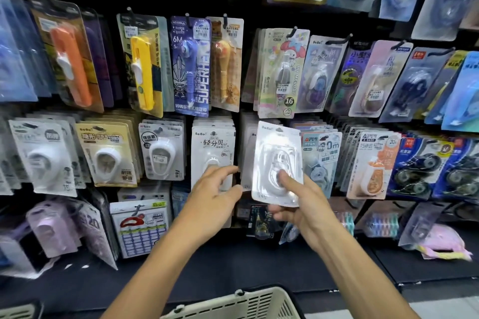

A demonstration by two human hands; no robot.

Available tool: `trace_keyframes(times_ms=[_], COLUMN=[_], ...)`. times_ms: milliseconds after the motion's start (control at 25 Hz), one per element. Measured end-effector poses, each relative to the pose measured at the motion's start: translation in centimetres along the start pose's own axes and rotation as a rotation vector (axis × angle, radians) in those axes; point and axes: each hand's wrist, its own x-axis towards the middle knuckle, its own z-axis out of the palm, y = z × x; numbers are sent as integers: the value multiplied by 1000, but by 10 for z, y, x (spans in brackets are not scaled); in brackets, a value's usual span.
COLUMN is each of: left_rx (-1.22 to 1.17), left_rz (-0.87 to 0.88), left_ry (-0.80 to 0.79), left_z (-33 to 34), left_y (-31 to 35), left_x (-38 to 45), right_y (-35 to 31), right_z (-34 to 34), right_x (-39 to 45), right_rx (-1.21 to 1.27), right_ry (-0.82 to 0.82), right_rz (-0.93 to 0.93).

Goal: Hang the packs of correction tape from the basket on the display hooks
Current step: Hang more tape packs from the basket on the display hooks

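Note:
My right hand holds a white pack of correction tape by its lower edge, thumb on the clear blister, upright in front of the middle row of the display. My left hand reaches toward the white packs hanging on the hook just left of it, fingers loosely spread and touching the front pack's lower part. The beige basket sits at the bottom edge below my arms; its contents are hidden.
Rows of carded correction tapes hang on black hooks across the wall: a yellow one, a purple one, a My Melody one, an orange one. A dark shelf ledge runs below the display.

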Motion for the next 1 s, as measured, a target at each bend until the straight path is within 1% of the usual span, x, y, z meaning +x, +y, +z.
trace_keyframes(times_ms=[80, 160, 280, 400, 480, 560, 640, 720, 760, 840, 960, 1000], left_rx=[126, 141, 200, 369, 479, 630, 887, 1051, 1093, 1124, 1124, 1118], left_rz=[44, 48, 73, 111, 114, 105, 134, 154, 157, 155, 150, 156], left_ry=[44, 86, 127, 125, 111, 78, 4, -91, -116, -131, -132, -136], left_z=[-5, -10, -15, -16, -19, -19, -14, -11, -11, -14, -15, -14], left_y=[-6, -9, -10, -13, -17, -22, -28, -36, -40, -46, -48, -48], left_x=[1, 4, 7, 10, 14, 17, 19, 21, 23, 27, 29, 29], right_y=[6, 12, 13, 8, 5, 3, 1, 1, 2, 5, 10, 11], right_z=[-11, -17, -19, -26, -31, -34, -31, -24, -20, -17, -21, -23], right_x=[5, 7, 6, 3, 2, 4, 10, 13, 14, 14, 15, 14], right_rx=[-46, -111, -172, -145, -123, -133, -193, -216, -221, -198, -37, -21], right_ry=[57, 74, 48, -42, -63, -18, 11, -10, -22, 6, 80, 102], right_rz=[63, 58, -12, -71, -75, -71, -57, -62, -74, -101, -88, -78])
